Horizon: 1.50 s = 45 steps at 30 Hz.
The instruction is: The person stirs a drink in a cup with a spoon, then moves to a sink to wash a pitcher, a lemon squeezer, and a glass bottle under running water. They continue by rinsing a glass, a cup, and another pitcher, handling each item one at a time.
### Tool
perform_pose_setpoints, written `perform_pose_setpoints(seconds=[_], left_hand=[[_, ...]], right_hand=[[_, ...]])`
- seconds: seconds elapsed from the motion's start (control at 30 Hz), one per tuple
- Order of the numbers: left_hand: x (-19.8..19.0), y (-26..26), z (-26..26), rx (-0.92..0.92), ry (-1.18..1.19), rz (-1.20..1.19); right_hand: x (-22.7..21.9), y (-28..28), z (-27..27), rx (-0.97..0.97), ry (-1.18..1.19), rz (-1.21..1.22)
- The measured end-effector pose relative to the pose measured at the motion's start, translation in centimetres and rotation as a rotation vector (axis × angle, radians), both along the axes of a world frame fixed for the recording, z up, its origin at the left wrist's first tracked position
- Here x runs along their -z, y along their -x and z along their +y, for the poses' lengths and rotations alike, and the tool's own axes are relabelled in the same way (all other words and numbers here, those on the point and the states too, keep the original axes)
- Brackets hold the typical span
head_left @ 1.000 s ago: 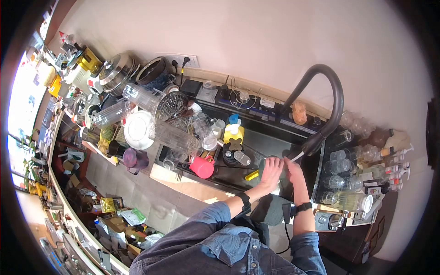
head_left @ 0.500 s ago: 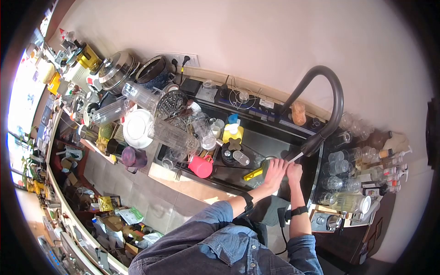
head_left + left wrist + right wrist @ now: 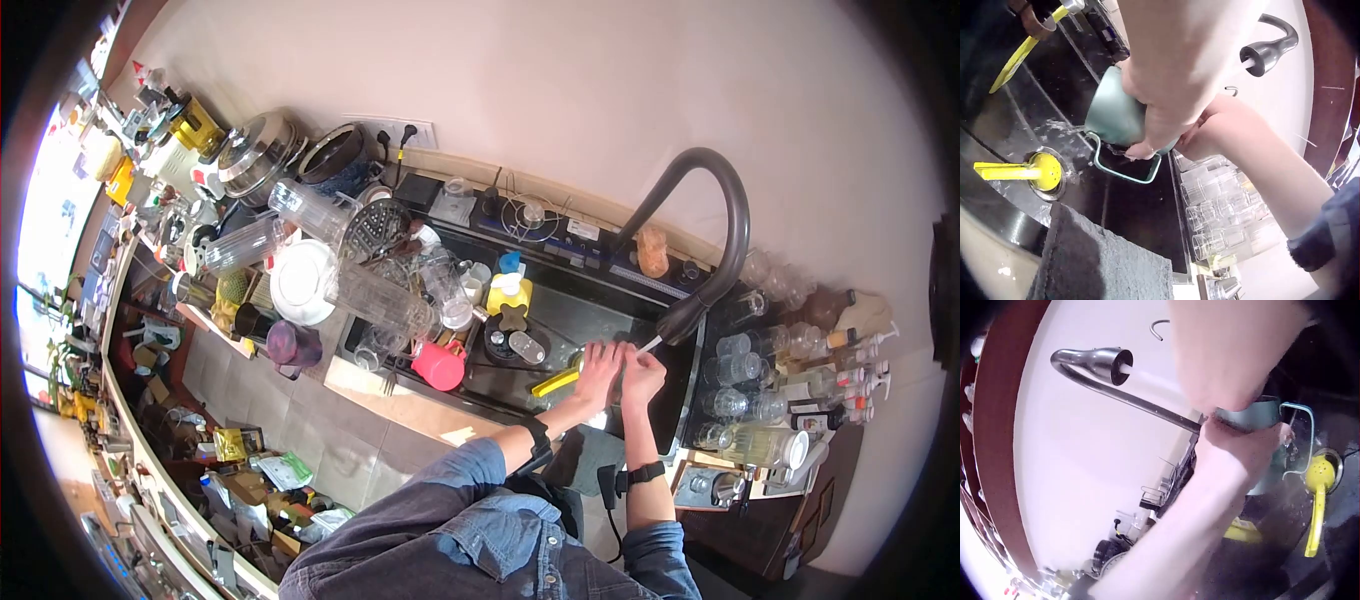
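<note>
My left hand (image 3: 598,372) grips a teal mug (image 3: 1110,112), its fingers round the side in the left wrist view. The mug lies tilted over the sink, its wire-like handle pointing toward the drain. My right hand (image 3: 642,376) is beside the left, under the faucet head (image 3: 682,318), with fingers curled at the mug's far end; what they touch is hidden. Water runs from the faucet toward the hands. A yellow squeezer (image 3: 1046,173) rests over the drain, also seen in the right wrist view (image 3: 1319,475).
Left of the hands are a yellow bottle (image 3: 510,294), a pink cup (image 3: 440,364) and a pile of clear containers (image 3: 385,298). Several glasses (image 3: 738,368) stand to the right of the sink. A grey cloth (image 3: 1104,256) hangs at the front edge.
My right hand has gone from extended fingers to a curled shape beside the left. The mug has shifted behind my left hand, showing more of the yellow squeezer.
</note>
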<state>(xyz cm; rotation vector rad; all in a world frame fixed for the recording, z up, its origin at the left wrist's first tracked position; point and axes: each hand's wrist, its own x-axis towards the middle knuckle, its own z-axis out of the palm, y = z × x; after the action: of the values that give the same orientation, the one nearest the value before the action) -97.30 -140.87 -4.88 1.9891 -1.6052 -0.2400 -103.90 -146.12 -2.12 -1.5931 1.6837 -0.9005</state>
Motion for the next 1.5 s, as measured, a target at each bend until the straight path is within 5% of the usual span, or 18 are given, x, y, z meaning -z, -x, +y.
perform_pose_setpoints(seconds=[0.27,0.57,0.67,0.83,1.03,1.33,1.5], left_hand=[[3.5,0.7,0.3,-0.031,-0.024,0.043],[2.5,-0.9,1.2,-0.088,-0.010,0.294],[1.5,-2.3,1.7,0.018,-0.045,0.396],[1.1,-3.0,1.5,0.183,-0.139,0.406],[1.8,-3.3,1.1,0.215,-0.093,0.511],[0.4,-4.6,0.9,0.285,-0.130,0.599],[0.8,-4.7,1.1,0.282,-0.099,0.598]], right_hand=[[0.1,-0.6,1.6,-0.022,0.159,0.220],[0.4,-0.4,0.7,-0.206,0.101,-0.120],[-0.3,0.5,-1.0,-0.524,0.652,0.211],[-0.6,1.9,-3.0,-0.827,0.157,0.164],[-1.6,2.3,-4.3,-0.887,0.145,0.187],[-2.4,2.0,-4.1,-0.705,0.011,0.157],[-2.4,1.9,-4.8,-0.825,-0.070,0.098]])
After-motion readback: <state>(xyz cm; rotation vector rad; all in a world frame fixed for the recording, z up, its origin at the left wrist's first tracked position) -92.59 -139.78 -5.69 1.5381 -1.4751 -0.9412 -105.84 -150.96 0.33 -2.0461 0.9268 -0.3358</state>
